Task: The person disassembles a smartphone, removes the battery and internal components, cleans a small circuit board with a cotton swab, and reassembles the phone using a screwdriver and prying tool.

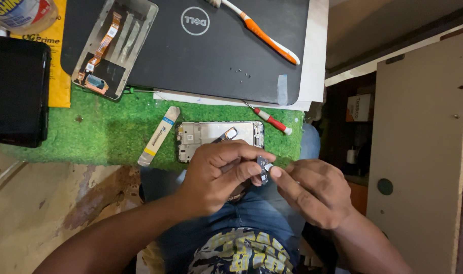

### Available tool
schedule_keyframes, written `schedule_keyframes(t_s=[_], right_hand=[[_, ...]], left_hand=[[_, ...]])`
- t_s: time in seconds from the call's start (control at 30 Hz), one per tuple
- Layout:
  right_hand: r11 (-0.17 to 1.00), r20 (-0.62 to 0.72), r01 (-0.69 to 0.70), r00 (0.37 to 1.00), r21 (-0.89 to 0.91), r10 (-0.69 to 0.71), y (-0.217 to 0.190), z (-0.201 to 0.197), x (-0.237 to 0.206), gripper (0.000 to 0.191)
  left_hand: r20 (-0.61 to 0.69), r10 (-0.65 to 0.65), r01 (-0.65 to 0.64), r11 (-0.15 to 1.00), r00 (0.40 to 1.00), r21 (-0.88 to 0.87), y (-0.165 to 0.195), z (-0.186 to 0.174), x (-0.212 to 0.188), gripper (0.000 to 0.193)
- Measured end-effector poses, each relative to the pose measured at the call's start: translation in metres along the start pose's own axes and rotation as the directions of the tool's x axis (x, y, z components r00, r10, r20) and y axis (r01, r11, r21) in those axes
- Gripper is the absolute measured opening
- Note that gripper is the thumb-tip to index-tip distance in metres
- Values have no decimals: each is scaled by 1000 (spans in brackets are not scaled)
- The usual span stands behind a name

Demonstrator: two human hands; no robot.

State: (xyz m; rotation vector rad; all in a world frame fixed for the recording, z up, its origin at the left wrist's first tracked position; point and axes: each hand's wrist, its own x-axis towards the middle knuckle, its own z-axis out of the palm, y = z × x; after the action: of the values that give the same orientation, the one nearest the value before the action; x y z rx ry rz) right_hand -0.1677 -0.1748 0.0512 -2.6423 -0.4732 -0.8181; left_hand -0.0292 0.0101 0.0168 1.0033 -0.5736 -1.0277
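Pinching from the left, the left hand [216, 175] clamps thumb and forefinger on a small dark circuit part [263, 169], held over the lap in blue jeans [251, 213]. The right hand [312, 190] meets it from the other side, forefinger tip pressed against the part's pale edge, remaining fingers curled together. Just beyond the left fingers lies an opened phone frame [218, 138] on green turf matting [114, 132]; a pale pry tool [159, 136] lies left of it, a red-handled screwdriver [269, 120] beyond the right fingertips.
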Motion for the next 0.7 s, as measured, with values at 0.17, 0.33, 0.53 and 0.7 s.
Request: schedule_keyframes(t_s=[0.17,0.33,0.53,0.7], right_hand=[[1000,12,-7,1000,16,7,1,-1,0,36],[1000,-30,-6,1000,9,6,-1,2,0,36],[1000,-2,-9,1000,-9,9,-1,0,-1,37],[999,23,-16,1000,34,15,0,-1,-1,38]], left_hand=[[10,-16,16,1000,1000,5,0,0,1,22],[-11,-27,27,1000,1000,0,1,-1,0,23],[9,-7,7,1000,1000,20,1,0,0,23],[25,23,-24,999,999,32,2,-2,2,23]])
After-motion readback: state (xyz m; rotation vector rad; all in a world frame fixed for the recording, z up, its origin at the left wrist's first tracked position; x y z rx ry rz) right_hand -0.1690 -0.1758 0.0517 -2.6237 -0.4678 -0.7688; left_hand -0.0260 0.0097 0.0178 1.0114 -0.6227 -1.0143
